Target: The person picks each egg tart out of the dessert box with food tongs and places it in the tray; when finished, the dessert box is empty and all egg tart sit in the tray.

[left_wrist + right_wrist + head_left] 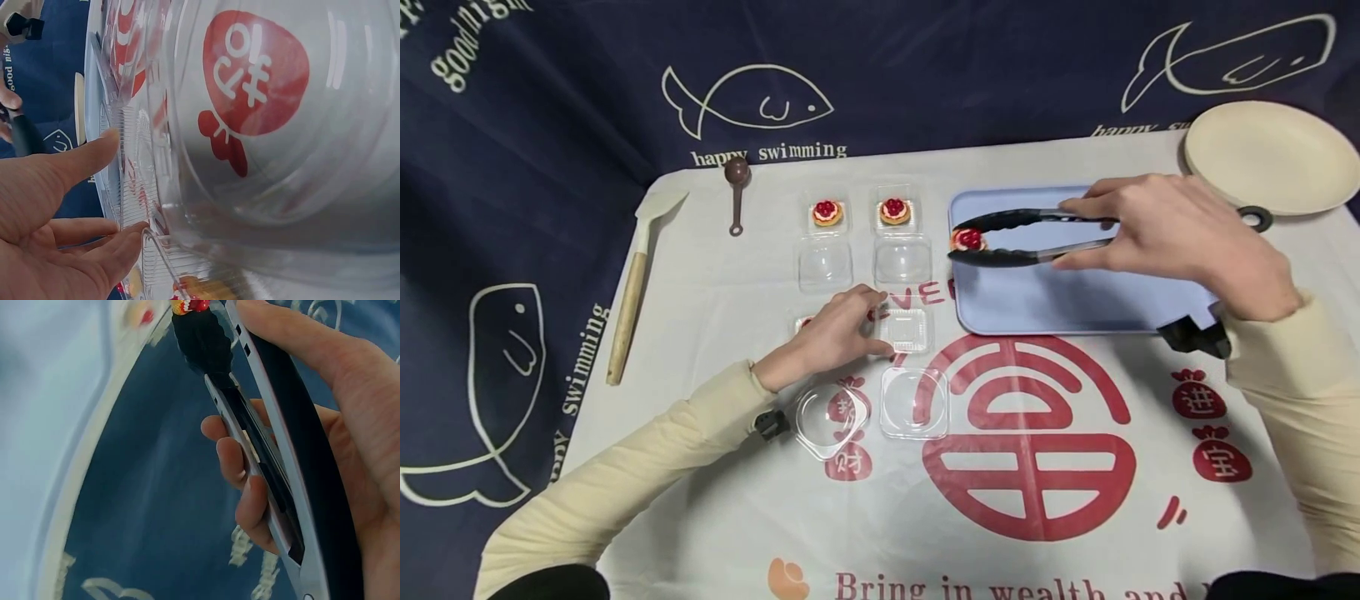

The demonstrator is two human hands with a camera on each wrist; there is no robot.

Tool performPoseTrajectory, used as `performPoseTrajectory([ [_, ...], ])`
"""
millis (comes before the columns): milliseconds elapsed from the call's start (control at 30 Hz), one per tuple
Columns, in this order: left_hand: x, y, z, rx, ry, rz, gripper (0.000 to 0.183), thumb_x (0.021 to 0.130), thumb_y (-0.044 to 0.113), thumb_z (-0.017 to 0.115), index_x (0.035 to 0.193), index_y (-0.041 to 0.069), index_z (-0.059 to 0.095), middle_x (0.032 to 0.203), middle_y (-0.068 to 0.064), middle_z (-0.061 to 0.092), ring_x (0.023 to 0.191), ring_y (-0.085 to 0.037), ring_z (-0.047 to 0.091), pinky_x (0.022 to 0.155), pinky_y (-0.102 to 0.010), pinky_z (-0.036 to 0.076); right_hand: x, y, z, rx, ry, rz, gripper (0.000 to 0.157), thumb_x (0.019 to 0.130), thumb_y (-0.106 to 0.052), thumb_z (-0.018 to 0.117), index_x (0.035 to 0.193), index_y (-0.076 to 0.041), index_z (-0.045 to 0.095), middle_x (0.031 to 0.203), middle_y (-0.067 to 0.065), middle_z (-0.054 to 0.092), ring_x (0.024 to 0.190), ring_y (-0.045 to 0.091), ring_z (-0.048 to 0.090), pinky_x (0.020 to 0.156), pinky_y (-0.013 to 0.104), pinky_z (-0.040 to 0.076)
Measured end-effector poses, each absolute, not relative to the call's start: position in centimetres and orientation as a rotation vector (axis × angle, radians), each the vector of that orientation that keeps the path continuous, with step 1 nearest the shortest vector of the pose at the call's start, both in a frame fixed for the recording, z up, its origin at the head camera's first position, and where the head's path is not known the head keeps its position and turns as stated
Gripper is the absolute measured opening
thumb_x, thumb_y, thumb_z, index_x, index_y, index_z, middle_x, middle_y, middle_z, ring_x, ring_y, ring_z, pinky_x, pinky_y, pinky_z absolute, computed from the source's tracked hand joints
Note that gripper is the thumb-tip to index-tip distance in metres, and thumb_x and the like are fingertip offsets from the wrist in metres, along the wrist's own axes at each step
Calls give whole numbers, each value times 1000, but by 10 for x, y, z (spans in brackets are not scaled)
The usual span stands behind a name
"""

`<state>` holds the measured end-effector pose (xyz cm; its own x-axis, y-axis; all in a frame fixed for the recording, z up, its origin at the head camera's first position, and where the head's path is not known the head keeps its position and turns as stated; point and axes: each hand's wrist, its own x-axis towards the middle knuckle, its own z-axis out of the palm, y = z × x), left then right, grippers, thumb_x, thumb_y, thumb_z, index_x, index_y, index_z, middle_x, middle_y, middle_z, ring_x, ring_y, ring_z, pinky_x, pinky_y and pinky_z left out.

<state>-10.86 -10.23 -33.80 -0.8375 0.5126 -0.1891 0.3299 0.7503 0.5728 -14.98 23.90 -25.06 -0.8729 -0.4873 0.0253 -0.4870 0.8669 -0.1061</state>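
Note:
My right hand (1187,225) grips black-and-silver tongs (1000,257). Between the tong tips, a small tart with red topping (968,240) is held over the left edge of a light blue tray (1075,304). My left hand (835,333), thumb and fingers apart and fairly straight, is at the near-left side of a clear plastic box (912,331); whether it touches the box I cannot tell. That box's lid (914,404) lies folded open toward me. Partly hidden under the left hand is another box with a tart, its clear lid (827,425) also open.
Farther back, two open clear boxes hold tarts (827,212) (895,211). A brown measuring spoon (737,187) and a spatula with a wooden handle (627,317) lie at the left. A cream pan (1273,158) sits at the back right. A dark blue curtain (910,75) hangs behind the table.

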Motion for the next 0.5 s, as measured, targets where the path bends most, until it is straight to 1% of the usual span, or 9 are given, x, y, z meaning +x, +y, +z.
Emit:
performPoseTrajectory([
  [100,-109,-102,-337,636,2611,755,72,76,17,84,134,-11,51,119,-19,61,93,-25,56,79,-34,51,-161,255,-256,-663,3001,-152,79,69,-60,80,124,-5,68,119,22,64,59,18,50,46,31,35],
  [167,-109,-102,-337,633,2607,748,73,76,17,84,134,-11,50,118,-19,62,92,-24,56,78,-33,50,-167,264,-262,-615,2976,-131,80,71,-62,78,125,-4,66,121,23,63,62,19,51,47,32,35],
  [267,-109,-102,-336,644,2606,751,71,76,17,84,133,-11,51,115,-18,62,90,-24,55,75,-32,50,-173,274,-269,-569,2965,-103,81,71,-62,77,126,-2,65,121,23,63,67,22,52,47,33,36],
  [400,-108,-102,-337,658,2610,761,69,77,17,84,132,-10,53,113,-17,62,90,-24,55,75,-32,50,-179,282,-277,-539,2972,-99,81,71,-60,78,126,-2,65,118,22,63,67,23,52,47,33,35],
  [500,-108,-102,-337,655,2609,764,70,77,17,83,133,-11,51,115,-17,62,91,-24,55,77,-33,50,-183,286,-283,-544,2977,-80,80,71,-59,79,126,-3,65,118,23,63,70,25,54,48,35,37],
])
